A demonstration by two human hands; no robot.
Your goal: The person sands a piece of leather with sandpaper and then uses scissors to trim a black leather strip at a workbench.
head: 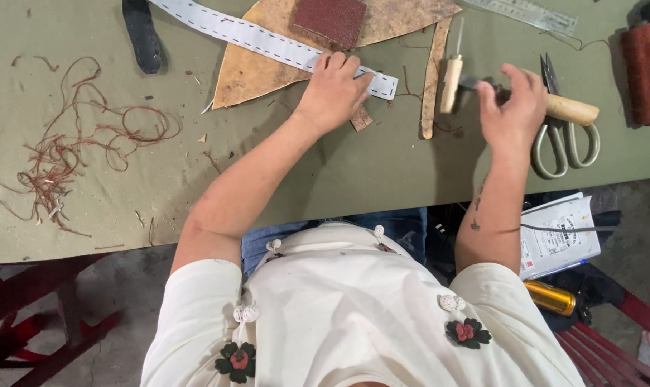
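My right hand [512, 107] is closed around a wooden-handled tool [570, 109], fingers curled over the dark head end, which is blurred, so I honestly can't tell what kind of head it has. My left hand [333, 92] is flat, palm down, fingers spread and not gripping anything, pinning the white punched strip [267, 41] where it runs over the tan leather piece [267, 61], right at the strip's near-right end. Biggest worry: my left fingertips sit close to where that tool would land, so one sloppy move and I'd clip a finger, or the strip skids on the leather because I'm only pressing one end. Both arms reach forward over the green counter [353, 179], elbows tucked near my body, right wrist cocked up a bit. Just left of my right hand lies an awl with a pale handle [451, 82], easy to knock. The scissors [562, 129] are touching the tool handle on the right, and loose thread [74, 150] lies far left.
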